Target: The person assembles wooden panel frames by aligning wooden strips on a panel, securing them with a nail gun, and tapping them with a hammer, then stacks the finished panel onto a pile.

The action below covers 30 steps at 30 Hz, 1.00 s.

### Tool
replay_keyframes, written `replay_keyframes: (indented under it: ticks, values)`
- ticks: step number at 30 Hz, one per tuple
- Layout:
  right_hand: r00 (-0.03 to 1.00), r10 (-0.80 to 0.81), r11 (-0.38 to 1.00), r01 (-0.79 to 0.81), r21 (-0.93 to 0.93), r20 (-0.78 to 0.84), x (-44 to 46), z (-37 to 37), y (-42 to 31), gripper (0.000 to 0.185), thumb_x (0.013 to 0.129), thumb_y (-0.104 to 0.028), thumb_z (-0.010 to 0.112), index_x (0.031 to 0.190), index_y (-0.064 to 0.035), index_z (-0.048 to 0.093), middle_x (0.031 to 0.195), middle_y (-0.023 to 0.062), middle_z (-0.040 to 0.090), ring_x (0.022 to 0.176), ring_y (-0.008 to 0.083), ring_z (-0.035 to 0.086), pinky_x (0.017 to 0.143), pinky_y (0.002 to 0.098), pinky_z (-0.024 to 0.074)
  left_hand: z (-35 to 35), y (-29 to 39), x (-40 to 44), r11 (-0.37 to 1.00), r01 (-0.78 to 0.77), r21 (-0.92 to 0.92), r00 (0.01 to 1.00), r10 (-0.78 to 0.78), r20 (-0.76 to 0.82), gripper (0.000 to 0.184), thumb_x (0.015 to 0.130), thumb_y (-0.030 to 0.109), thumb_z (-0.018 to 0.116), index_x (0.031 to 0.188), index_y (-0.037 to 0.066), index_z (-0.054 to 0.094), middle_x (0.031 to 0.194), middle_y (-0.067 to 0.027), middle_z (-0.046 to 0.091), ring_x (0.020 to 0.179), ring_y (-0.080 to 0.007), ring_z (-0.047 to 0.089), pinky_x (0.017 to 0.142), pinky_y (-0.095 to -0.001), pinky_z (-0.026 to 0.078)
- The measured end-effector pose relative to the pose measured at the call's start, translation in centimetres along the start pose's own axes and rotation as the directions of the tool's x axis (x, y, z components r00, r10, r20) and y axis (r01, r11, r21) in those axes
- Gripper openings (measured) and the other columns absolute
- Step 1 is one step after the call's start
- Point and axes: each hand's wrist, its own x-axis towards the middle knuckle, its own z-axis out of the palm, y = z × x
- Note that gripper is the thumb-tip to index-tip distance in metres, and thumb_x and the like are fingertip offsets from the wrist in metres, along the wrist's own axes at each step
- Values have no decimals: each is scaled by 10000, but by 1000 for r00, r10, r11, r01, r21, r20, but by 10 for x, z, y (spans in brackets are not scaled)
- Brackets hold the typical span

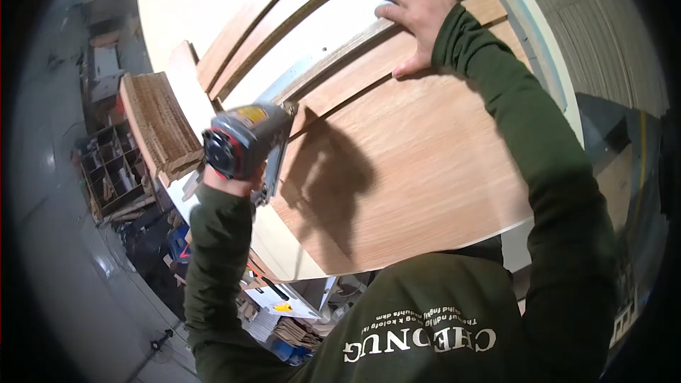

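Observation:
My left hand (230,183) is closed round the handle of a grey nail gun (259,128) with a yellow label, which hides most of the fingers. The gun's nose is at the near end of a long wooden strip (333,62), though the exact contact is hard to see. My right hand (422,18) grips the strip near its far end, fingers bent over it and thumb down on the plywood panel (425,163). Along the panel runs a dark narrow gap, and the gun casts a shadow on the wood.
More thin wooden strips (284,25) lie beyond the panel. A stack of brown boards (159,120) stands at the left, above a compartmented bin (113,163). A yellow-handled tool (282,307) lies low near my body. Stacked sheets (603,42) fill the right.

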Motion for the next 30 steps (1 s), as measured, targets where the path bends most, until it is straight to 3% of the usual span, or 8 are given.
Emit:
replay_keyframes:
  ticks: [4, 7, 11, 14, 17, 20, 29, 30]
  values:
    - [987, 27, 997, -39, 73, 158, 3, -17, 0, 838, 520, -631, 705, 1167, -131, 522, 1209, 102, 506, 1134, 246, 455, 950, 418, 331, 33, 50, -69, 955, -189, 229, 977, 206, -52, 366, 788, 91, 535, 1151, 74, 484, 1127, -105, 537, 1038, -220, 528, 922, -323, 426]
    - [968, 55, 998, -61, 17, 246, 1, -23, 0, 917, 534, -648, 695, 1261, -148, 444, 1288, 114, 446, 1197, 254, 408, 1016, 440, 278, 51, 86, -86, 991, -134, -18, 988, 132, -86, 493, 705, 76, 607, 1180, 74, 477, 1133, -106, 538, 1080, -234, 504, 931, -332, 413]
    - [810, 115, 993, -102, -55, 575, 7, -57, 45, 1019, 490, -613, 742, 1341, -226, 336, 1388, 98, 343, 1305, 276, 278, 1068, 549, 131, 71, 108, -74, 802, -425, 419, 878, 477, -23, 528, 679, 37, 628, 1185, 69, 479, 1036, -94, 573, 940, -218, 575, 798, -335, 490]
    - [760, 185, 983, -129, -133, 623, -3, -78, 92, 1058, 450, -559, 793, 1346, -276, 308, 1425, 77, 287, 1322, 273, 247, 1058, 581, 109, 83, 110, -51, 913, -290, 287, 946, 319, -57, 397, 729, -11, 584, 1115, 40, 503, 727, -66, 578, 520, -138, 566, 414, -280, 451]
    - [825, 201, 976, -218, -32, 528, -25, -68, 110, 988, 465, -452, 830, 1316, -283, 357, 1394, 73, 311, 1303, 256, 269, 1040, 547, 211, 90, 126, -30, 984, -15, 178, 998, 25, -54, 311, 722, 17, 613, 1024, 29, 537, 638, -39, 558, 482, -135, 551, 403, -280, 443]
    - [895, 138, 979, -187, 76, 423, -28, -55, 116, 937, 483, -387, 842, 1293, -263, 387, 1337, 78, 363, 1273, 256, 302, 1026, 500, 270, 92, 119, -8, 962, -99, 256, 994, 109, -25, 224, 703, 158, 642, 916, 95, 617, 717, -46, 626, 670, -179, 617, 607, -299, 504]
    - [890, 163, 975, -212, 70, 425, -29, -53, 115, 940, 480, -377, 848, 1291, -265, 386, 1360, 73, 341, 1290, 252, 282, 1029, 534, 257, 93, 137, 5, 968, 219, 124, 972, -227, 59, 211, 697, 177, 653, 890, 95, 628, 740, -50, 638, 692, -181, 627, 624, -304, 509]
    - [891, 166, 975, -214, 67, 423, -30, -53, 115, 940, 480, -379, 848, 1291, -267, 386, 1359, 72, 342, 1288, 251, 284, 1028, 537, 257, 93, 133, 7, 981, 87, 173, 995, -95, 34, 218, 698, 171, 654, 899, 93, 626, 760, -53, 639, 712, -185, 627, 638, -307, 510]
